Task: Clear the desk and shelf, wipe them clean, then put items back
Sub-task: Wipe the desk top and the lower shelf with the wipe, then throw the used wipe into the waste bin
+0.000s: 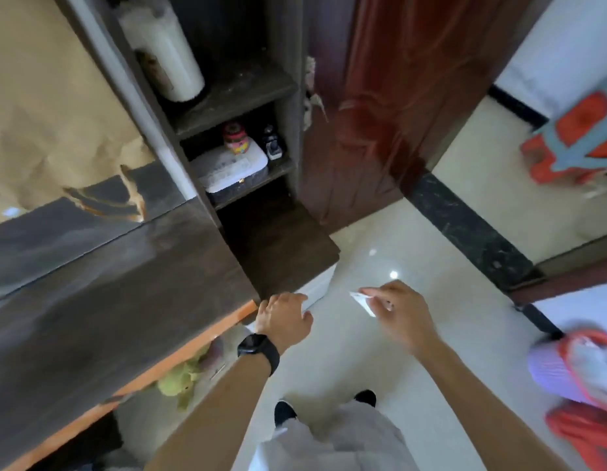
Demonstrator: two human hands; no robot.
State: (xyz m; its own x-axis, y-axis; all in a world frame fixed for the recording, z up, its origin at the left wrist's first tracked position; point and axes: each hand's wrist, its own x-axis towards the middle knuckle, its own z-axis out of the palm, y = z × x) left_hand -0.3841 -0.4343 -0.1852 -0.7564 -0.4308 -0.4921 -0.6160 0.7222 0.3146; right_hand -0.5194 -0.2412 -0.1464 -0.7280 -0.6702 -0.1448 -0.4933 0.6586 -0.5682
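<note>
1. Two bare hands reach out over the pale tiled floor (380, 351), near the corner of the dark desk (108, 283).
2. The left hand (283, 317), with a black watch (257, 348) on its wrist, hangs just beside the desk's near right corner. Its fingers are curled downward, and I cannot tell whether they hold anything.
3. The right hand (400, 311) is to the right, above the floor. Its thumb and fingertips pinch a small white scrap (363, 302) that sticks out to the left. Motion blur hides what the scrap is made of.
4. The desk fills the left of the view. Its top is glossy and bare where it shows, and an orange strip (193, 338) runs along its near edge.
5. The shelf (234, 93) stands at the far right end of the desk.
6. A white roll (162, 52) stands on an upper board of the shelf.
7. On a lower board lies a white box (230, 171) with a pink jar (235, 139) on top. A small black object (273, 147) sits just right of them.
8. Something green (179, 382) lies on the floor under the desk.
9. A red-brown door (380, 96) stands right of the shelf.
10. Black shoes (285, 411) show at the near edge.
</note>
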